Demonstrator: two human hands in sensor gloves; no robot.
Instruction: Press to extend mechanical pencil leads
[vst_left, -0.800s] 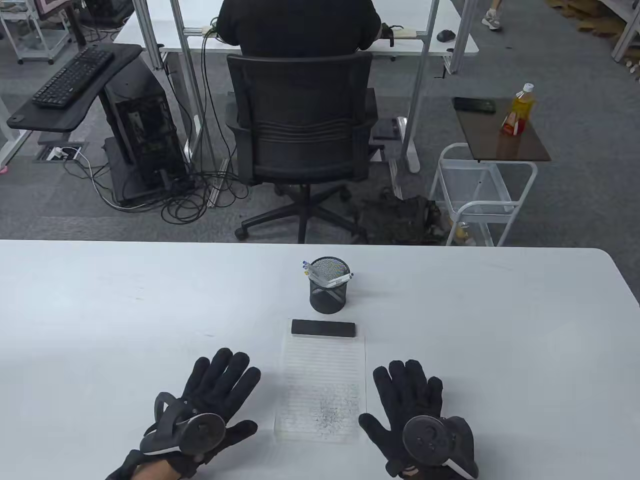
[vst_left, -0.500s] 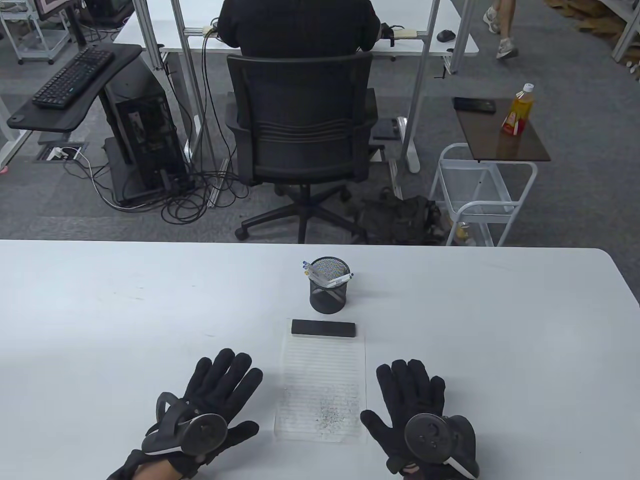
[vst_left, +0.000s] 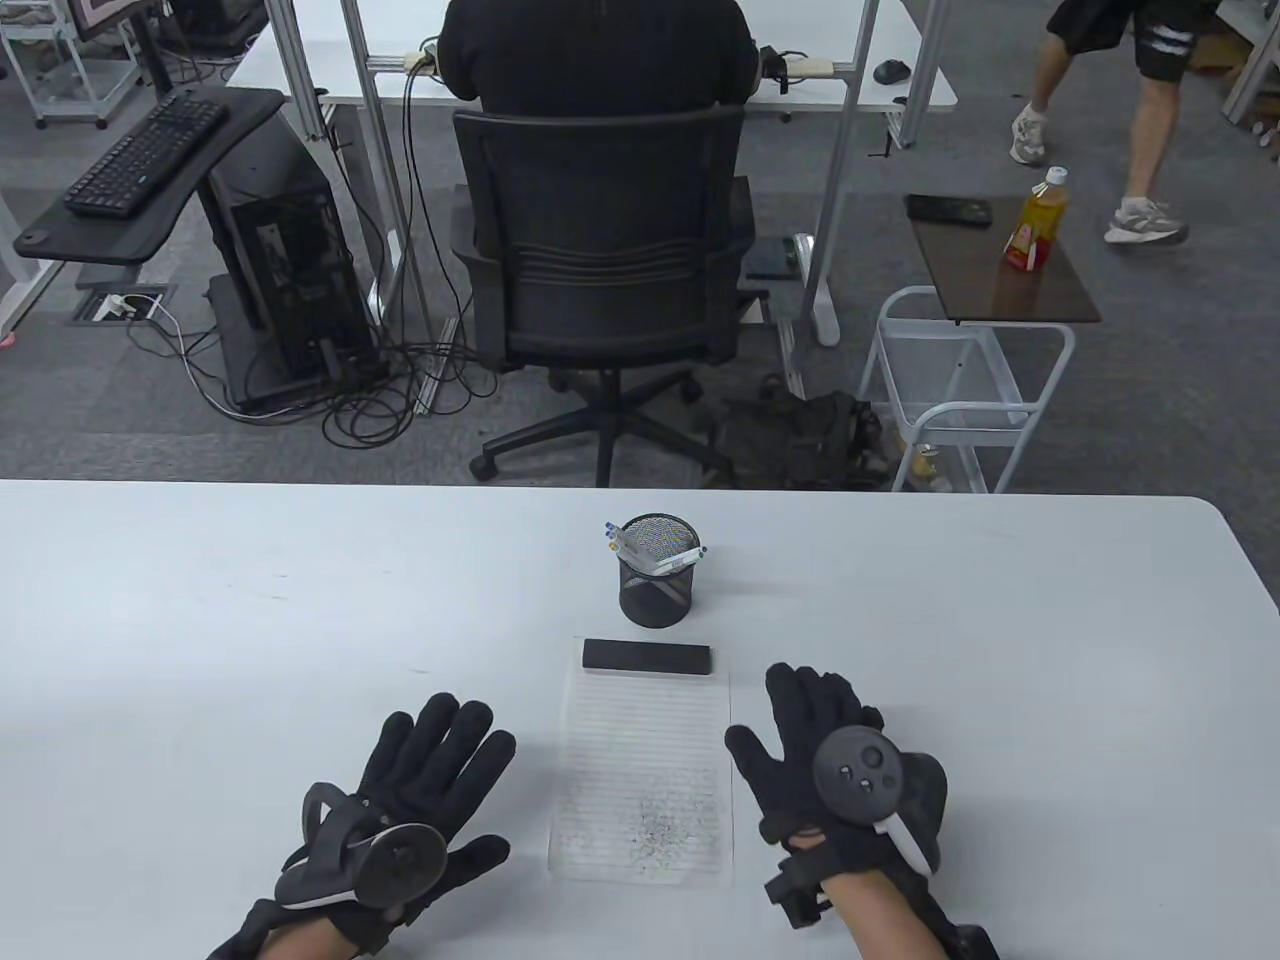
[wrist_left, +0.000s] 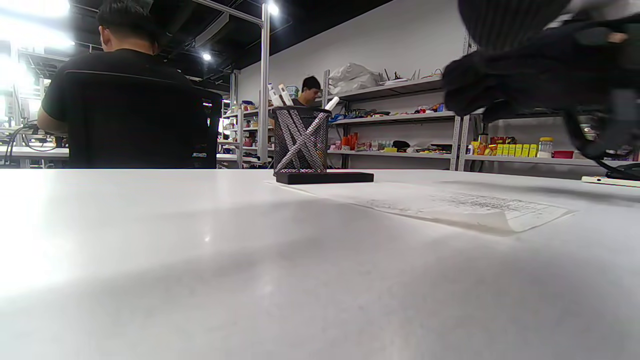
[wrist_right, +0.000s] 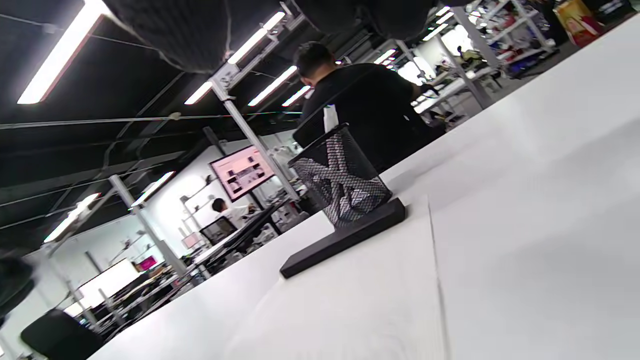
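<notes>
Mechanical pencils (vst_left: 655, 548) stand in mesh cup (vst_left: 656, 585) beyond black block (vst_left: 647, 656) and paper (vst_left: 642, 775). Left hand (vst_left: 420, 800) flat on bench (vst_left: 200, 650), fingers spread, empty; right hand (vst_left: 830, 760) raised, fingers open, empty.

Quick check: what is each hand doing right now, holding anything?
Left hand: open, flat on the table, holding nothing.
Right hand: open, raised, holding nothing.

Black-gloved hands (vst_left: 430, 790) wear dark round trackers (vst_left: 400, 865), bare wrists.
</notes>
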